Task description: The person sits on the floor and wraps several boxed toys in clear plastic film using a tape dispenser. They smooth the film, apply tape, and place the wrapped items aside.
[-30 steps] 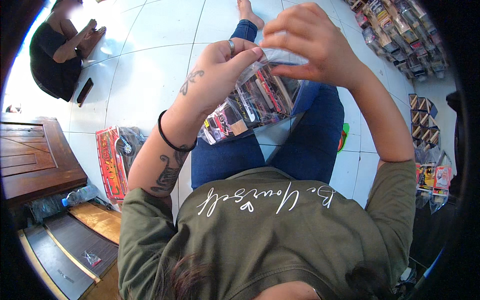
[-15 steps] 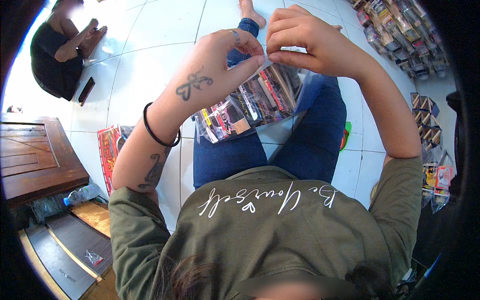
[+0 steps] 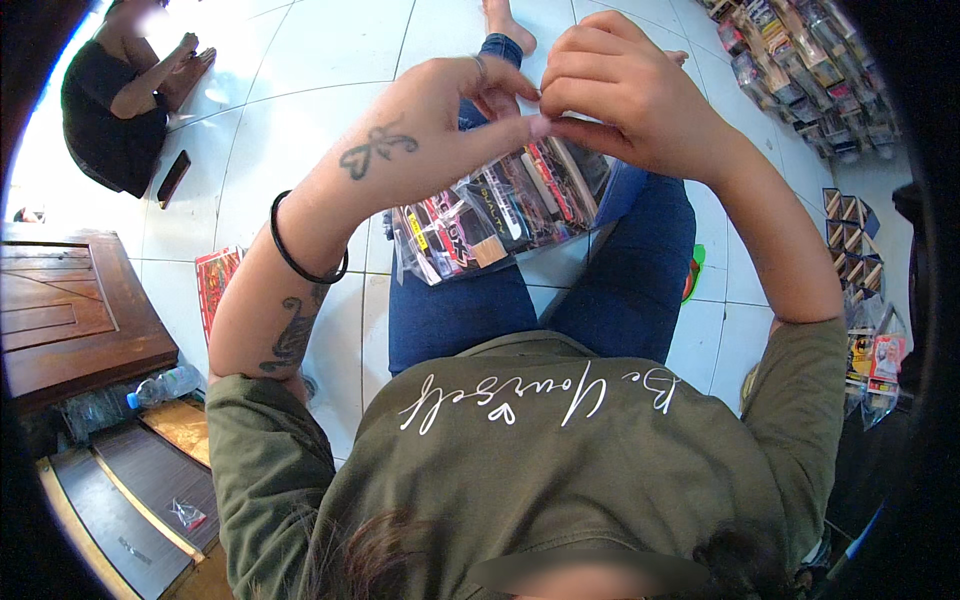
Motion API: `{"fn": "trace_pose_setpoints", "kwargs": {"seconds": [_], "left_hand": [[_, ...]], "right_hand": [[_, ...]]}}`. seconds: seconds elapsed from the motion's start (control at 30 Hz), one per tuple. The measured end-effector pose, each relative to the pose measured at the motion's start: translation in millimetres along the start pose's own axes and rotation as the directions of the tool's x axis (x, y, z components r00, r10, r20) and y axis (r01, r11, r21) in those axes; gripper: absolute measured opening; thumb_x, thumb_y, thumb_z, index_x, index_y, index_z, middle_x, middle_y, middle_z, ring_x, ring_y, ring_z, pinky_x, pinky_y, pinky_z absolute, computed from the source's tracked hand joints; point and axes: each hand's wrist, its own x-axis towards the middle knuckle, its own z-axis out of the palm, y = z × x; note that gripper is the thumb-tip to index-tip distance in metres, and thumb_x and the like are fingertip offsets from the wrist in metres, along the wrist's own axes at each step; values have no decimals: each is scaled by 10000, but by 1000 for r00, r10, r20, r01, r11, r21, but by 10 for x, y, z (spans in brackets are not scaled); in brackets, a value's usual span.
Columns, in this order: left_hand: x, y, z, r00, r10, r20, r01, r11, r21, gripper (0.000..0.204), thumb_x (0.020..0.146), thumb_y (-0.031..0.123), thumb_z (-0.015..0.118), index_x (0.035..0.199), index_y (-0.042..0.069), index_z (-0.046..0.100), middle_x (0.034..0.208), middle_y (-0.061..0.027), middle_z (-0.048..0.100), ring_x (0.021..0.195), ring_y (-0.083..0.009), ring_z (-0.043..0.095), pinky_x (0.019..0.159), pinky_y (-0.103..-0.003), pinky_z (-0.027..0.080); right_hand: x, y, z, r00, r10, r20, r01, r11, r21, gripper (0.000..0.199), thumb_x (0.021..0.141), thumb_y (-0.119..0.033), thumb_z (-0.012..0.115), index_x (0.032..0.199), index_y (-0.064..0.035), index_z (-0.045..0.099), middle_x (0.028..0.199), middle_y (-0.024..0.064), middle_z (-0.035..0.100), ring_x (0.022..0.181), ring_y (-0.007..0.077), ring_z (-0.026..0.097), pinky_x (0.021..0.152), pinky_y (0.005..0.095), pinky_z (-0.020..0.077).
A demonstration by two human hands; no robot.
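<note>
A clear plastic bag [image 3: 470,235] filled with several flat, colourful packets lies across my lap, over my jeans. My left hand [image 3: 445,120], with a ring and a dark tattoo, is at its far edge, thumb and fingers closed in a pinch. Right beside it, my right hand [image 3: 635,95] is also closed, its fingers curled and the fingertips meeting my left thumb. Both hands pinch the bag's upper edge, though the exact spot is hidden behind the fingers.
Another person [image 3: 115,105] in dark clothes sits at the far left near a phone [image 3: 173,180]. A wooden cabinet [image 3: 85,310] and a plastic bottle [image 3: 165,387] stand left. Packaged goods [image 3: 800,75] fill the far right, with a dark rack [image 3: 852,240] nearer.
My left hand and forearm have shifted slightly left, and my right hand has turned inward over the left fingertips. The film between the fingers is now hidden. The bag has barely moved.
</note>
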Motion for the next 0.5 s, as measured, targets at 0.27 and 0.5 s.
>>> {"fn": "trace_pose_setpoints", "kwargs": {"seconds": [0.27,0.5], "left_hand": [[-20,130,12,997,-71,-17,72,997,18,186,875,168,682,956,1,691,879,-43,694,864,-112,614,915,-309,444],[97,-144,70,961,-234,145,272,889,-369,293,886,264,658,987,-9,693,874,-132,706,822,-191,684,783,-311,528]], "right_hand": [[-2,38,-82,915,353,193,-401,842,362,146,840,-147,697,863,-17,636,836,68,582,838,203,557,788,327,434],[-12,-14,10,986,100,-130,-109,992,-63,164,792,-164,735,892,-66,652,863,45,600,892,220,579,867,379,433]]}}
